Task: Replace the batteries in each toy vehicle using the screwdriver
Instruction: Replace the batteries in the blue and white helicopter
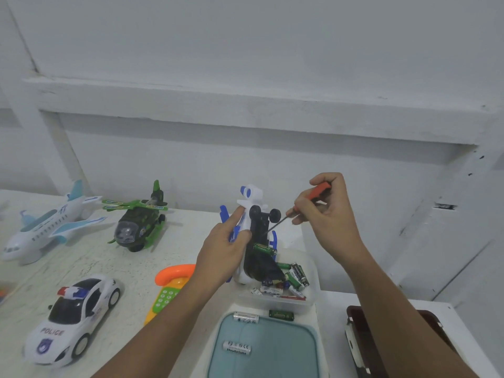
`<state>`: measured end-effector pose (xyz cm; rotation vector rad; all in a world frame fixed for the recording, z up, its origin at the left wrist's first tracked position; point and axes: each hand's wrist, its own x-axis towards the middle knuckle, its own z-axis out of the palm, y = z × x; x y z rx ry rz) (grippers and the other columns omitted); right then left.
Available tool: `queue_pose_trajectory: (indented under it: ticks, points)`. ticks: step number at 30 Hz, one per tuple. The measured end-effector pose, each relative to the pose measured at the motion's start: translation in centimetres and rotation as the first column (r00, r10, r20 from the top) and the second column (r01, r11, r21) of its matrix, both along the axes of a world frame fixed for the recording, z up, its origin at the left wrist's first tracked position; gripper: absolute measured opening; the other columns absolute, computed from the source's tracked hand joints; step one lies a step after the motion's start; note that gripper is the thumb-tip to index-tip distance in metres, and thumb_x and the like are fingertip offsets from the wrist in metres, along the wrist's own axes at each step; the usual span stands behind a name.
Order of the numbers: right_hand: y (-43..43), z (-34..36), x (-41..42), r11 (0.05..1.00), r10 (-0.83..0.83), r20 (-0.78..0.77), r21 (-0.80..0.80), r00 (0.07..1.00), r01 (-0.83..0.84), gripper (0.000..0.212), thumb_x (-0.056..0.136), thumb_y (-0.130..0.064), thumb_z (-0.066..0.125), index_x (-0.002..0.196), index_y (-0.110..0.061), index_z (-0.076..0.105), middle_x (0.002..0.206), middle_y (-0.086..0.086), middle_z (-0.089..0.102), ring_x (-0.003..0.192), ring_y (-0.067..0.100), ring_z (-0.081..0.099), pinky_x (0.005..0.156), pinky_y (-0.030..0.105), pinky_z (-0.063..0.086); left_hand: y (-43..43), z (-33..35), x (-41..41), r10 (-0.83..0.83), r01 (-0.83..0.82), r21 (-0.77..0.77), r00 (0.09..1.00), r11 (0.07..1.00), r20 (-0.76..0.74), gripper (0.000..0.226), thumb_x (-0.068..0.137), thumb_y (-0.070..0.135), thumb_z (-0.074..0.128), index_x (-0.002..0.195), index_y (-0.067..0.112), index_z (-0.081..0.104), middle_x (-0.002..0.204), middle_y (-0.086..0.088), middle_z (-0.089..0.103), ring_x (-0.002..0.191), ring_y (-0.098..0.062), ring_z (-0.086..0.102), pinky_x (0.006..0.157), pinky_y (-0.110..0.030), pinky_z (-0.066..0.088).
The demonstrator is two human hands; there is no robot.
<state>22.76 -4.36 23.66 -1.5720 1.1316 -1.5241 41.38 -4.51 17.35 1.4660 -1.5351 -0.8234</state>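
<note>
My left hand [222,249] grips a white and blue toy helicopter [255,214], held belly-up above the table with its black underside and wheels facing me. A green battery [264,250] shows in its opened compartment. My right hand [326,211] pinches a screwdriver [317,192] with a red and black handle. Its thin shaft slants down-left and its tip touches the toy's black underside. A clear box [311,293] below the toy holds several loose batteries [296,278].
A white and blue airplane [49,222], a green helicopter [139,222], a police car [73,317] and an orange toy phone [170,287] lie on the white table at left. A teal lid [272,358] carries two batteries. A dark red case [362,342] lies at right.
</note>
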Motion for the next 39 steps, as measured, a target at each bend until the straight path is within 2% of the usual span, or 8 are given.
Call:
queue_pose_trajectory:
  ticks: [3,9,16,22,27,32,35,39]
  points:
    - [0.0,-0.9,0.3,0.999,0.047,-0.062,0.023,0.997,-0.046,0.031,0.091,0.001,0.057,0.099,-0.024,0.042,0.08,0.001,0.063,0.074,0.025,0.069,0.064,0.031,0.055,0.1,0.2,-0.2,-0.008,0.009,-0.025,0.999,1.0,0.042,0.05,0.099,0.026,0.049,0.143,0.047,0.041,0.1,0.011,0.047,0.088,-0.004,0.046,0.079,-0.026,0.036]
    - [-0.1,-1.9,0.6,0.997,0.041,-0.236,0.072,0.971,-0.024,0.031,0.088,-0.013,0.063,0.098,-0.034,0.043,0.084,-0.006,0.066,0.082,0.017,0.064,0.069,0.029,0.047,-0.1,0.3,-0.4,-0.003,0.008,-0.035,0.992,0.999,0.125,0.051,0.099,0.03,0.048,0.144,0.051,0.037,0.103,0.011,0.051,0.094,-0.007,0.049,0.082,-0.025,0.035]
    - [-0.1,-1.8,-0.4,0.994,0.001,-0.226,0.103,0.974,0.022,0.03,0.089,-0.007,0.06,0.096,-0.03,0.042,0.084,0.002,0.064,0.073,0.012,0.06,0.066,0.024,0.045,-0.4,0.2,-0.5,-0.01,0.02,-0.032,0.963,0.999,0.27,0.054,0.099,0.033,0.044,0.147,0.052,0.03,0.109,0.008,0.049,0.091,-0.008,0.051,0.069,-0.018,0.036]
    - [0.1,-1.5,-1.3,0.994,-0.049,-0.125,0.091,0.991,0.061,0.028,0.089,-0.007,0.063,0.1,-0.025,0.043,0.082,-0.001,0.069,0.072,0.008,0.062,0.061,0.021,0.05,-0.4,0.3,-0.5,0.029,-0.024,-0.028,0.976,0.999,0.216,0.053,0.098,0.033,0.044,0.147,0.049,0.034,0.107,0.006,0.051,0.094,-0.01,0.05,0.08,-0.028,0.037]
    - [0.9,-1.8,-3.4,0.975,-0.166,0.157,0.177,0.974,0.138,0.028,0.085,0.001,0.066,0.091,-0.017,0.047,0.081,0.017,0.067,0.061,0.02,0.056,0.055,0.03,0.047,-0.4,0.4,0.1,0.065,-0.06,-0.068,0.995,0.996,0.074,0.051,0.099,0.032,0.045,0.146,0.048,0.035,0.093,0.001,0.053,0.086,-0.011,0.053,0.076,-0.031,0.043]
    - [3.6,-3.0,-5.0,0.945,-0.17,0.231,0.312,0.958,0.093,0.035,0.079,0.005,0.07,0.073,-0.014,0.042,0.082,0.024,0.071,0.055,0.023,0.042,0.053,0.028,0.039,0.2,1.1,1.0,0.106,-0.112,-0.013,0.966,0.994,-0.237,0.05,0.103,0.026,0.045,0.148,0.046,0.033,0.085,0.024,0.049,0.07,0.004,0.052,0.061,-0.004,0.046]
    - [6.1,-3.7,-4.8,0.935,-0.115,0.181,0.353,0.977,0.044,0.039,0.077,0.011,0.068,0.067,-0.01,0.038,0.081,0.021,0.073,0.051,0.018,0.047,0.05,0.022,0.04,0.3,1.1,1.9,0.102,-0.074,0.08,0.884,0.994,-0.456,0.046,0.102,0.033,0.046,0.141,0.057,0.037,0.108,0.013,0.065,0.089,-0.009,0.071,0.075,-0.042,0.062]
    - [9.8,-4.8,-4.0,0.901,0.022,0.048,0.431,0.999,-0.041,0.033,0.072,0.018,0.068,0.064,-0.001,0.042,0.081,0.024,0.072,0.064,0.022,0.066,0.053,0.024,0.049,1.2,1.5,3.0,0.086,0.01,0.157,0.802,0.988,-0.591,0.04,0.104,0.032,0.045,0.133,0.059,0.037,0.106,0.016,0.069,0.097,-0.02,0.072,0.07,-0.045,0.061]
